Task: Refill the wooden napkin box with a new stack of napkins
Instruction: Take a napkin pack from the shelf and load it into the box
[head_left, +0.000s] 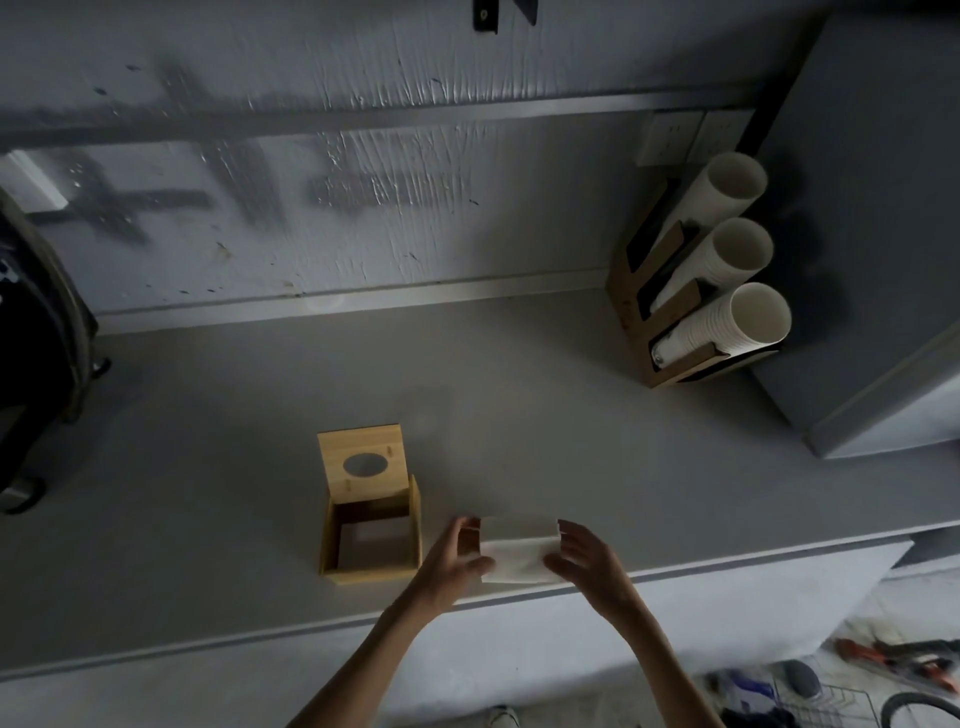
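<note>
Gripping the white rectangular stack of paper napkins at both ends, left hand and right hand half-curled around it, near the front edge of the grey surface. Just left, the open wooden napkin box, lid raised, looking empty. Next: carrying the stack leftward, lowering flat inside.

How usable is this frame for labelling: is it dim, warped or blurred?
Head view: dim and greyish, the left edge nearly black; wide-angle bending curves the counter edge; the napkin stack, between the left hand and right hand, is slightly soft; the wooden napkin box reads clearly.
</note>
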